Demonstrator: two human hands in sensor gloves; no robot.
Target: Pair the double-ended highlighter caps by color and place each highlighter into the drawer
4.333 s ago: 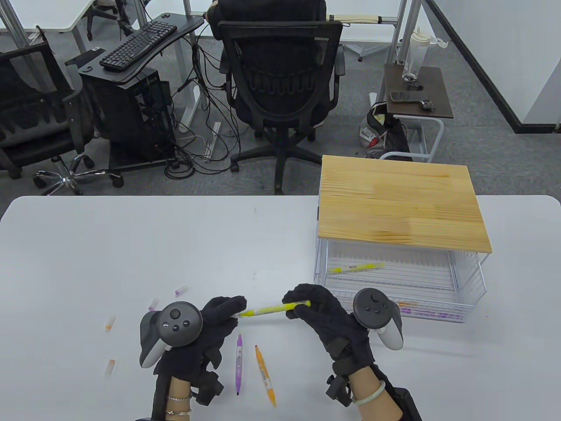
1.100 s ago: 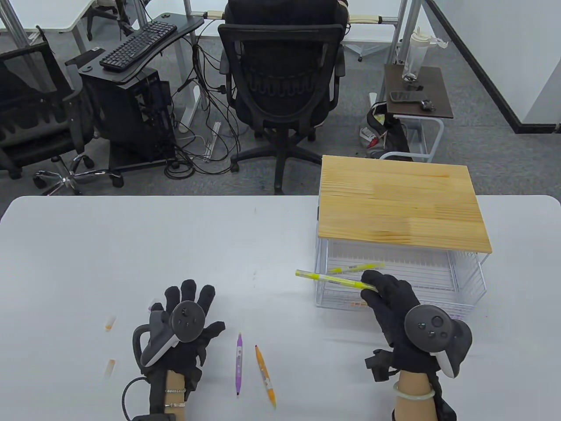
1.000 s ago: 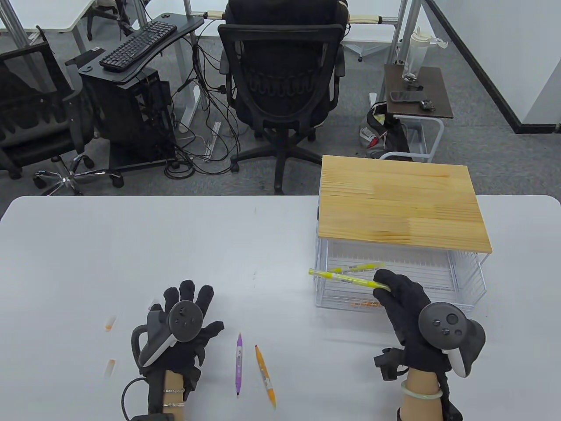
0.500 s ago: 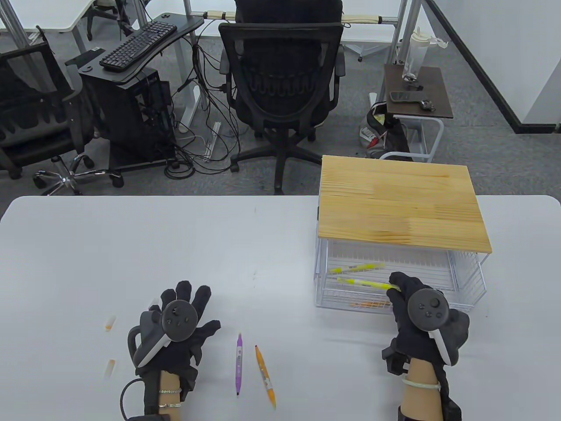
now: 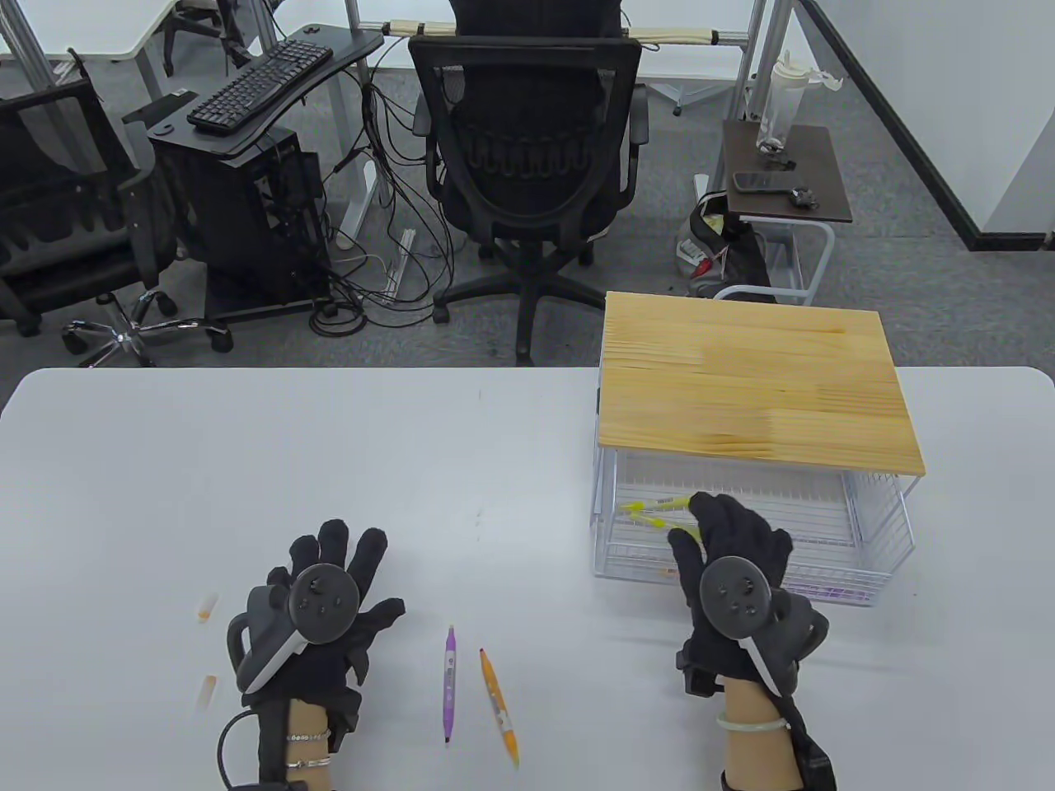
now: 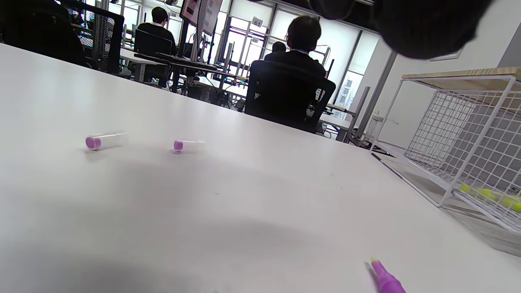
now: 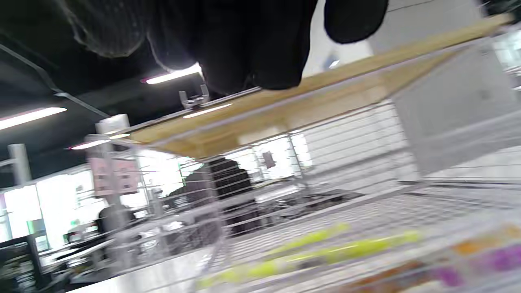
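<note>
Yellow highlighter (image 5: 659, 521) lies on the mesh floor of the drawer (image 5: 874, 590), at its 9 o'clock side, angled just beside a second yellow one (image 5: 655, 504); their left ends nearly meet. In the right wrist view both read as blurred yellow streaks on the wire floor, with orange and purple ones nearer the drawer's front.

Right hand (image 5: 729, 548) sits over the drawer, fingers extended above the right end of the highlighter. Whether the grip is off the pen: cannot tell, since the glove hides the contact.

Judgement: step in hand is the drop-off. To do it well, let the pen settle flat on the mesh before lifting, then withdraw toward 6 o'clock and upward, clear of the front rail and under the wooden top (image 5: 754, 387), so the fingers do not drag it or disturb its neighbours.

Left hand (image 5: 330, 601) lies flat on the surface (image 5: 330, 445), fingers spread, holding nothing. Purple highlighter (image 5: 449, 684) and orange highlighter (image 5: 499, 704) wait uncapped at its 3 o'clock; two purple caps (image 6: 106, 141) lie at its 12 o'clock, two orange caps (image 5: 206, 607) at 9 o'clock. Likely next: purple.
</note>
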